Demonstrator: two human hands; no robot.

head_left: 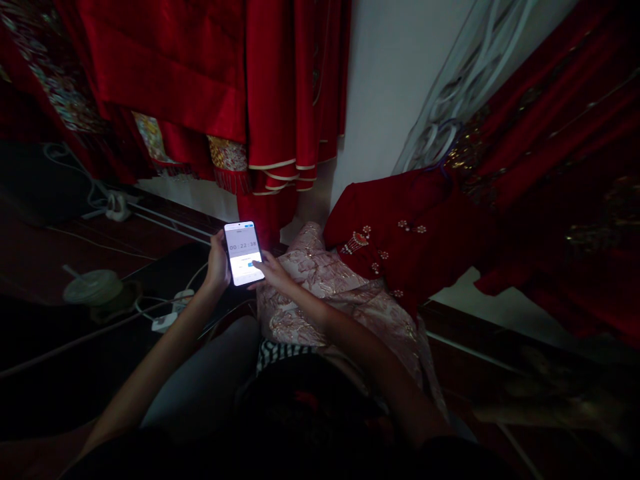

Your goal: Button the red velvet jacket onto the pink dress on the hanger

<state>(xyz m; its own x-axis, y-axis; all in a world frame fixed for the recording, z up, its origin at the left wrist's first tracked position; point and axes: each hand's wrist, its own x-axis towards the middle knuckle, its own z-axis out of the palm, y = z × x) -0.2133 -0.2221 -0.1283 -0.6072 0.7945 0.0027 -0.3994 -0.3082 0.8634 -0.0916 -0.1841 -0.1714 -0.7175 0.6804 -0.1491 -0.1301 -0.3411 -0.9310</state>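
My left hand (218,264) grips a lit smartphone (243,253) by its left edge; the screen shows a timer readout. My right hand (273,271) sits at the phone's lower right, one finger stretched out and touching the screen. Under my right forearm a pale pink brocade garment (330,293) lies across my lap. A red embroidered garment (400,247) with pearl ornaments lies just to the right of it.
Red garments (210,87) with gold trim hang at the back left, more red fabric (565,160) at the right. A lidded cup (93,288) and a power strip with white cables (170,313) sit on the dark floor at left. A white wall (390,80) stands behind.
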